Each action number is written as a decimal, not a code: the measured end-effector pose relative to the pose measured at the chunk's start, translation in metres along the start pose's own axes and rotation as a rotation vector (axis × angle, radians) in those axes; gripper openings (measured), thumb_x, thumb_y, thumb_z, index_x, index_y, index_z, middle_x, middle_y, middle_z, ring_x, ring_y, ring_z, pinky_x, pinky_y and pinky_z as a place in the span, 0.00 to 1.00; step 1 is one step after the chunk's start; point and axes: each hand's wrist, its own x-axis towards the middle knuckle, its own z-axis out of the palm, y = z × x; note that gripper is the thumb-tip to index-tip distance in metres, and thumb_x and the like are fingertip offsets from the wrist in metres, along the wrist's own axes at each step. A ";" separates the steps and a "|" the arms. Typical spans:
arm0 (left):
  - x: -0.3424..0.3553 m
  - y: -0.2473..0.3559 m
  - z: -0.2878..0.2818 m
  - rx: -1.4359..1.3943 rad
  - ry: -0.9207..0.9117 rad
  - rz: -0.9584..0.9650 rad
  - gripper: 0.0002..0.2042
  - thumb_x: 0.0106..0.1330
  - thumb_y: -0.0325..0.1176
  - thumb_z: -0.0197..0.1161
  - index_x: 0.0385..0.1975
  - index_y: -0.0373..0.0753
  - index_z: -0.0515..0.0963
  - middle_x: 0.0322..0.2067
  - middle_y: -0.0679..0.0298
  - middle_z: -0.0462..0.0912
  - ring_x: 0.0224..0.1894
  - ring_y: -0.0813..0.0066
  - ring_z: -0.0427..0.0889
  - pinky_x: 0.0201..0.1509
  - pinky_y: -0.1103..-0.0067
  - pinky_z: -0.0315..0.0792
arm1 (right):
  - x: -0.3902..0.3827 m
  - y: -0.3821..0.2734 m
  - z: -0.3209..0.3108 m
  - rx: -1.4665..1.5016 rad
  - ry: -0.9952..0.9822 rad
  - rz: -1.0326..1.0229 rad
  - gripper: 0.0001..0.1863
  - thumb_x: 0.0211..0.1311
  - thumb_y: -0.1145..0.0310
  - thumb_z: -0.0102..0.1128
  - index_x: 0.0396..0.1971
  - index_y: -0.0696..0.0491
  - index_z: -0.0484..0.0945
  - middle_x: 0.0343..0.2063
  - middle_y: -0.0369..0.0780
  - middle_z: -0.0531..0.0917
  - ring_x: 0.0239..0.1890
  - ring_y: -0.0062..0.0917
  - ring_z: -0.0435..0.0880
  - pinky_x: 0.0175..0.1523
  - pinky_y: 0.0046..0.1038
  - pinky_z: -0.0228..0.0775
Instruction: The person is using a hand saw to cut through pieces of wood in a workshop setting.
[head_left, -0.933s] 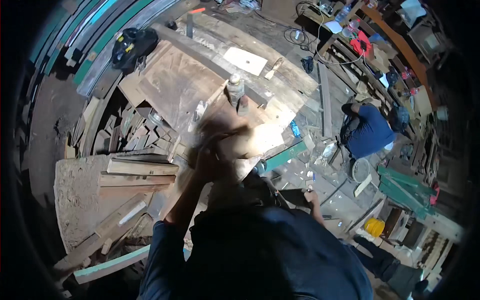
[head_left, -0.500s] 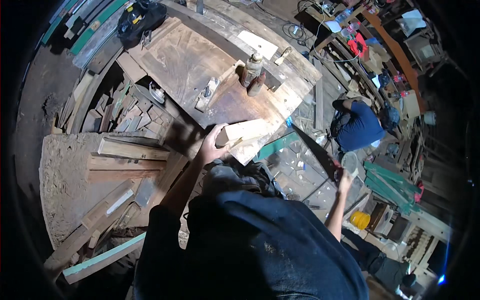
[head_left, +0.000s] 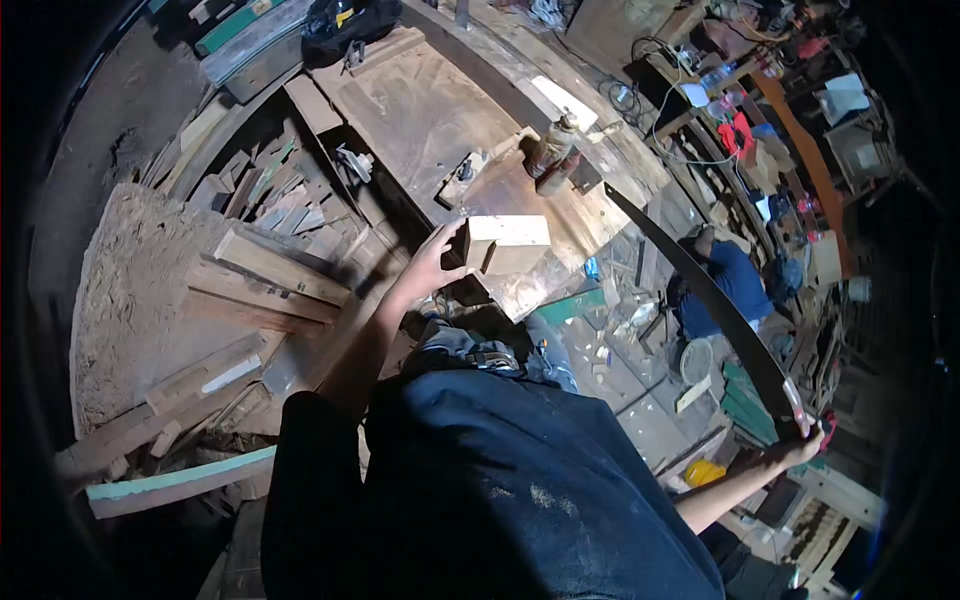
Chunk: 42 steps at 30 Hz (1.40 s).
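Observation:
My left hand [head_left: 437, 257] grips the left end of a pale wooden block [head_left: 507, 243] and holds it over the edge of a worn wooden workbench [head_left: 420, 110]. My right hand [head_left: 806, 440] is stretched far out to the right and is closed on the handle end of a long dark curved saw blade [head_left: 700, 290]. The blade arcs up from that hand toward the bench. My dark blue shirt fills the lower middle of the view.
A bottle and a small can [head_left: 550, 160] stand on the bench beside a hand plane [head_left: 462, 175]. Stacked planks [head_left: 265, 275] and a sawdust heap [head_left: 130, 290] lie on the left. A person in blue [head_left: 735, 285] crouches on the right among scraps.
My left hand has carried the block further onto the bench edge. My right arm has swung out to the right, lifting the long blade into full view.

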 end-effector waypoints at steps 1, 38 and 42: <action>-0.003 0.002 -0.005 -0.018 -0.012 -0.014 0.39 0.49 0.29 0.72 0.63 0.40 0.60 0.58 0.55 0.67 0.61 0.63 0.67 0.61 0.67 0.65 | 0.005 -0.007 0.002 0.081 -0.063 0.053 0.16 0.64 0.59 0.47 0.26 0.55 0.76 0.24 0.39 0.80 0.29 0.30 0.80 0.39 0.30 0.74; 0.004 -0.014 0.114 -0.234 0.597 -0.127 0.30 0.59 0.20 0.48 0.64 0.31 0.55 0.53 0.58 0.70 0.54 0.73 0.69 0.58 0.77 0.64 | -0.075 0.127 0.323 0.357 -1.454 0.652 0.25 0.57 0.52 0.56 0.34 0.64 0.71 0.19 0.35 0.70 0.22 0.16 0.65 0.30 0.20 0.57; -0.003 -0.028 0.109 0.305 0.509 0.149 0.19 0.66 0.27 0.51 0.56 0.29 0.64 0.51 0.58 0.71 0.54 0.72 0.68 0.60 0.75 0.62 | -0.096 0.124 0.314 0.346 -1.401 0.673 0.24 0.55 0.52 0.57 0.33 0.63 0.71 0.20 0.36 0.72 0.22 0.16 0.66 0.29 0.19 0.55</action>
